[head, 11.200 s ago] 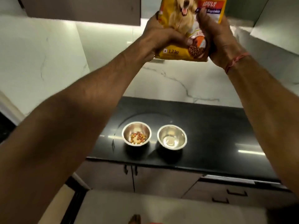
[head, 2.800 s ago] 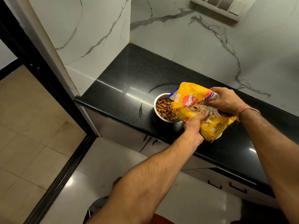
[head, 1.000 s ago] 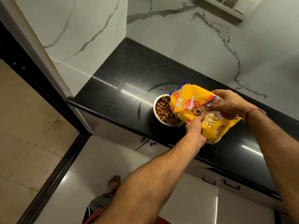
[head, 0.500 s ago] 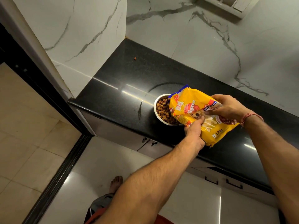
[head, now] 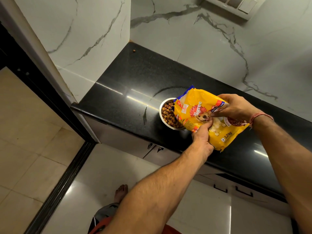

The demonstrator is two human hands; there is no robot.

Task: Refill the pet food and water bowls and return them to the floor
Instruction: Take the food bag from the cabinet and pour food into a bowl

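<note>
Food bag (head: 202,114) covers bowl's (head: 162,115) right side — second bowl unseen.

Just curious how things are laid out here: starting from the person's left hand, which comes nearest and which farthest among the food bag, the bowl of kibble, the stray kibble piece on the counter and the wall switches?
From the left hand:
1. Bag, gripped in that hand.
2. Bowl, just to its left on the counter.
3. Stray kibble, in the counter's far back corner.
4. Switches, high on the back wall.
</note>
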